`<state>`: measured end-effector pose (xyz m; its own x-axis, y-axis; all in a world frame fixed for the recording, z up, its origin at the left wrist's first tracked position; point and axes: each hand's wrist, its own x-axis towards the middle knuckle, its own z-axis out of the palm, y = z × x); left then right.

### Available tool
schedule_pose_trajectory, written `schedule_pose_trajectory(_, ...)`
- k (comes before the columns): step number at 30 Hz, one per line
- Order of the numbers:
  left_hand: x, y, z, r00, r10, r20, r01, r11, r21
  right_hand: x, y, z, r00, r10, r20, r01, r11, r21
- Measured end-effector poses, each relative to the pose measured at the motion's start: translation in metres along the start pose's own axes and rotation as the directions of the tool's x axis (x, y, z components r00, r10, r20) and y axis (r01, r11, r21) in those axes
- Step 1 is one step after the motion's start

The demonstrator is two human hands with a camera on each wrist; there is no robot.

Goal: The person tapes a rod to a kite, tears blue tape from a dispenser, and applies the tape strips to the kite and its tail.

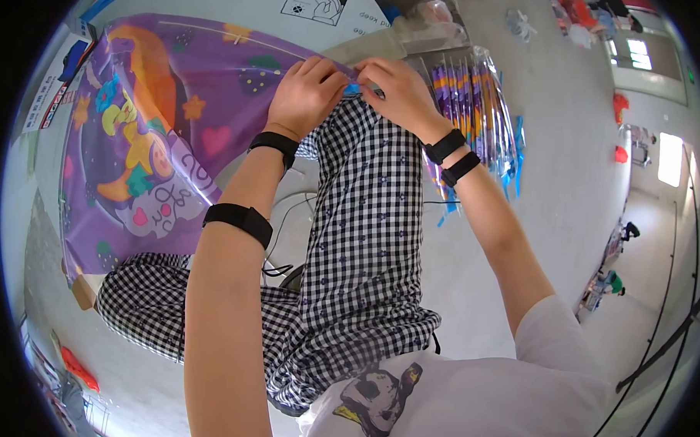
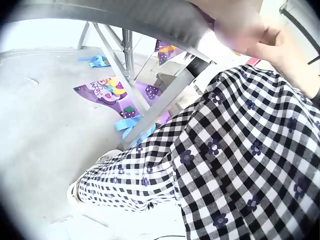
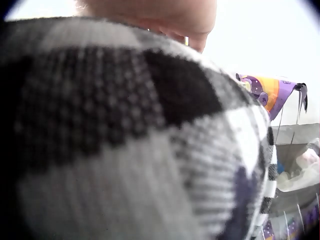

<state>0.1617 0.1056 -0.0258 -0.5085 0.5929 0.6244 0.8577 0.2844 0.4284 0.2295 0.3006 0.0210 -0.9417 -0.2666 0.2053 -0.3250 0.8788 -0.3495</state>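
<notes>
A purple kite (image 1: 229, 76) printed with a moon, stars and hearts lies spread over the table and hangs toward the person's lap, a thin pale rod along its far edge. At its near right corner, just above the raised knee, the left hand (image 1: 306, 97) pinches the fabric with bent fingers. Close beside it, the right hand (image 1: 400, 96) grips the tip of the same corner. A bit of bright blue material (image 1: 352, 89) shows between the two hands. Fingers hide most of the corner. In the right wrist view, checked trousers (image 3: 125, 125) block most of the work.
A clear bag of several folded kites (image 1: 473, 110) lies right of the hands, below a grey bin (image 1: 436, 23). Under the table, more purple printed fabric (image 2: 107, 95) and blue ribbon (image 2: 127, 123) lie near the metal table legs (image 2: 155, 112). A printed carton (image 1: 56, 78) stands at far left.
</notes>
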Motion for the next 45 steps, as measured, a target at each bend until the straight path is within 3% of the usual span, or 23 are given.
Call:
schedule_pose_trajectory(7, -0.002, -0.001, 0.001, 0.999, 0.013, 0.031, -0.013, 1.000, 0.006, 0.003, -0.004, 0.002, 0.998, -0.018, -0.056, 0.018, 1.000, 0.002)
schedule_pose_trajectory(13, -0.003, -0.003, 0.001, 0.997, 0.038, 0.067, -0.039, 0.999, 0.008, 0.001, 0.002, 0.009, 0.977, 0.210, -0.038, -0.192, 0.942, 0.275)
schedule_pose_trajectory(22, -0.004, -0.004, 0.002, 0.994, 0.065, 0.089, -0.068, 0.997, 0.032, 0.012, 0.014, 0.003, 0.962, 0.265, 0.070, -0.272, 0.893, 0.357)
schedule_pose_trajectory(28, -0.006, -0.003, 0.003, 0.992, 0.071, 0.103, -0.077, 0.995, 0.056, 0.026, 0.018, -0.002, 0.932, 0.302, 0.201, -0.347, 0.904, 0.251)
schedule_pose_trajectory(34, -0.006, -0.005, 0.003, 0.992, 0.091, 0.089, -0.096, 0.994, 0.059, 0.041, 0.012, -0.009, 0.839, 0.428, 0.336, -0.525, 0.800, 0.290)
schedule_pose_trajectory(37, -0.006, -0.003, 0.003, 0.992, 0.087, 0.096, -0.093, 0.994, 0.061, 0.049, 0.010, -0.009, 0.778, 0.507, 0.370, -0.595, 0.783, 0.179)
schedule_pose_trajectory(40, -0.006, -0.002, 0.002, 0.991, 0.082, 0.109, -0.089, 0.994, 0.068, 0.052, 0.013, -0.005, 0.794, 0.507, 0.335, -0.570, 0.812, 0.124)
schedule_pose_trajectory(45, -0.005, -0.002, 0.002, 0.990, 0.085, 0.114, -0.093, 0.993, 0.071, 0.050, 0.018, -0.002, 0.823, 0.482, 0.301, -0.549, 0.811, 0.201)
